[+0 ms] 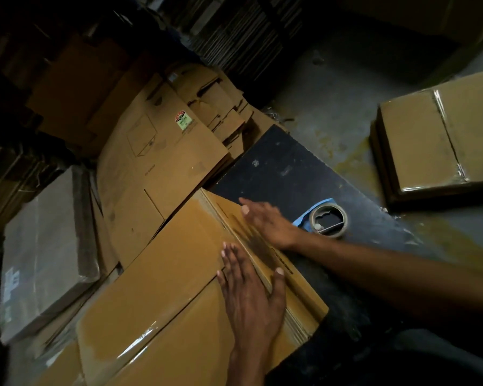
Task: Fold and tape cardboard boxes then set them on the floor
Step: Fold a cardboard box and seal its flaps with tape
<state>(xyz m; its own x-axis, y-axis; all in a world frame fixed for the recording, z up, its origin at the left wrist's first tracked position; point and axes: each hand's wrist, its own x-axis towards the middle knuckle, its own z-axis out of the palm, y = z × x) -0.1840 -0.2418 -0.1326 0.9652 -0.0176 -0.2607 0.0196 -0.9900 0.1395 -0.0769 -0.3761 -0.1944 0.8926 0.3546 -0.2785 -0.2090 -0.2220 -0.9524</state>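
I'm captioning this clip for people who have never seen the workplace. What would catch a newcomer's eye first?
First, two bare hands pressed flat on a cardboard box in the centre: the left hand lower, the right hand above it. Just right of them, a tape roll lies on a dark board. At far right, a taped box sits on the floor.

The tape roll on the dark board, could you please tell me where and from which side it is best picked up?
Probably by its ring, from above. The tape roll lies flat on the dark board with its open core facing up, so fingers could go into the core and a thumb outside the rim. The right hand is nearest; its far side is free, while a blue piece lies against the near-left edge.
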